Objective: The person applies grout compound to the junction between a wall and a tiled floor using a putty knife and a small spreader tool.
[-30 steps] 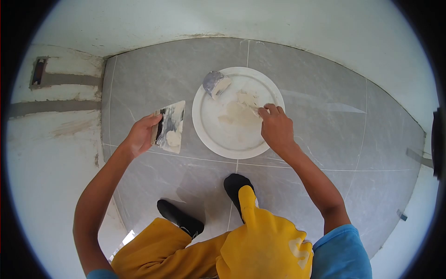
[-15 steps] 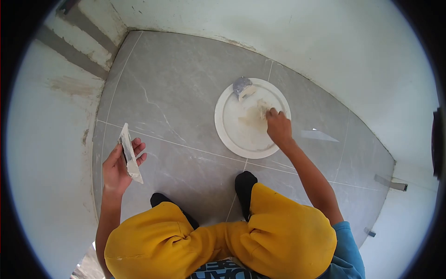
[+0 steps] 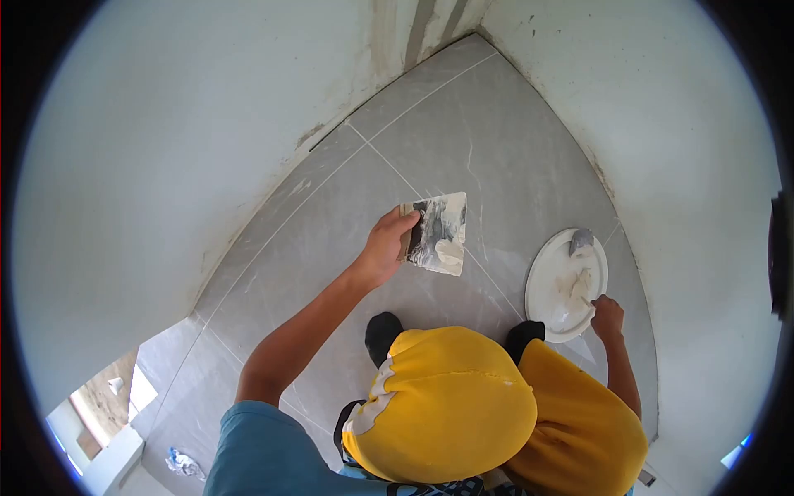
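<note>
A flat rectangular putty scraper point(image 3: 438, 236), dark near its held edge and smeared with white putty, is gripped in my left hand point(image 3: 389, 245). Its smeared face is turned up, and a thick dab of putty sits near its lower right corner. My right hand point(image 3: 609, 317) is closed at the right rim of a round white lid point(image 3: 539, 285) on the floor. Something small and pale shows at its fingertips, too small to name. Wet putty point(image 3: 581, 285) lies smeared inside the lid. A grey, putty-marked lump point(image 3: 581, 242) rests by the lid's far rim.
Grey floor tiles point(image 3: 314, 240) with white joints run into a corner between two pale walls point(image 3: 207, 124). My feet in black socks point(image 3: 382, 335) are close to the lid. Crumpled plastic point(image 3: 184, 463) lies at the lower left, near an opening.
My view has swung left. My left hand has raised the scraper and turned its smeared face up. My right hand has shifted from over the lid's middle to its right rim.
</note>
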Motion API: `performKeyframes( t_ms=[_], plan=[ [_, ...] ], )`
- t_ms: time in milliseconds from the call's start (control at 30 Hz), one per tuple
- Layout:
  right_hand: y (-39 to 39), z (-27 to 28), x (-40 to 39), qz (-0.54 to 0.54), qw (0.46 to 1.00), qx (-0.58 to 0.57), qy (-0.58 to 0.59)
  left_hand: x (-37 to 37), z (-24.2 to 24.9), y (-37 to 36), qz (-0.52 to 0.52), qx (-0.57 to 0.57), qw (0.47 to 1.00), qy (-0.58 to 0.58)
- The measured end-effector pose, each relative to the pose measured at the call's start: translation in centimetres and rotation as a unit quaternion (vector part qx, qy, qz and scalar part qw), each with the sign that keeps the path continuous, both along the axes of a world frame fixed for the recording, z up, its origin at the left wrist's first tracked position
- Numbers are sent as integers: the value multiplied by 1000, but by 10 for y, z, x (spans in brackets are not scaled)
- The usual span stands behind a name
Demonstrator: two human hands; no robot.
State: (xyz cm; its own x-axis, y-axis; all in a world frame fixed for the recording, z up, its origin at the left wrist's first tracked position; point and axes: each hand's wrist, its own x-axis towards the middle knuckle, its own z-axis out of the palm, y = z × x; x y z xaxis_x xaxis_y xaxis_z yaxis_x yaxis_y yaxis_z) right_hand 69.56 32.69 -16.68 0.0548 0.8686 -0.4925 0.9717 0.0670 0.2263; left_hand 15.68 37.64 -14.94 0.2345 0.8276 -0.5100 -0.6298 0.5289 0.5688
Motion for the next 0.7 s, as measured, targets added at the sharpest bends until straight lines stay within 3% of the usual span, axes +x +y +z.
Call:
performKeyframes(
  t_ms=[33,100,200,267,333,367,400,467,500,567,700],
  plan=[
    [12,10,-5,9,1000,2,-2,0,0,1,5,-14,1000,13],
    [29,24,-20,-51,980,114,157,-1,-7,-6,18,-25,999,26],
    [62,65,-99,-72,876,77,470,1,-14,-5,36,-25,999,14],
    [65,81,-170,-92,807,65,580,5,-19,-10,76,-21,997,6],
    [66,88,-230,24,773,60,631,9,-17,-19,109,-24,994,2],
    [69,96,-251,65,783,53,617,13,-14,-24,130,-36,991,-10],
    [73,96,-270,139,781,87,603,18,-9,-28,146,-35,989,-6],
    [78,85,-293,293,726,187,594,30,5,-38,196,-50,979,-7],
    [79,78,-299,308,715,186,599,36,8,-43,212,-41,976,-2],
    [93,66,-310,385,621,236,641,47,15,-42,263,-47,963,-35],
    [119,70,-330,524,590,279,547,32,46,-50,360,-39,931,-42]
  ],
)
